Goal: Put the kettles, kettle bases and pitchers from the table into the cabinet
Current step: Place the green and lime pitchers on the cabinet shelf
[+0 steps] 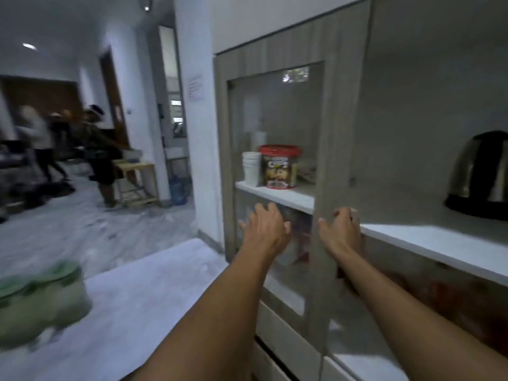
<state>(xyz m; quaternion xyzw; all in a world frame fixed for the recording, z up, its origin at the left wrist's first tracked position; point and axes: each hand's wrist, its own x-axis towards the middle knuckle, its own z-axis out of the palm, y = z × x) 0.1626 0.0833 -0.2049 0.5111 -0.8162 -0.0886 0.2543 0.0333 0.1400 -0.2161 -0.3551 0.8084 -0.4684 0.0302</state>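
A steel kettle [482, 174] on a black base stands on the white shelf [428, 243] inside the cabinet, at the far right. The cabinet's sliding glass door [275, 119] with a grey wood frame covers the left part. My left hand [265, 226] lies flat on the glass with fingers spread, holding nothing. My right hand [343, 226] curls around the door frame's right edge [325, 160]. Blurred green-lidded pitchers [41, 298] sit on the white table [143, 298] at the lower left.
Behind the glass a stack of white cups [251, 171] and a red-lidded snack tub [279, 166] rest on an inner shelf. Several people [101, 155] move about in the room at the left, near a wooden stool [137, 182] and a water jug [177, 189].
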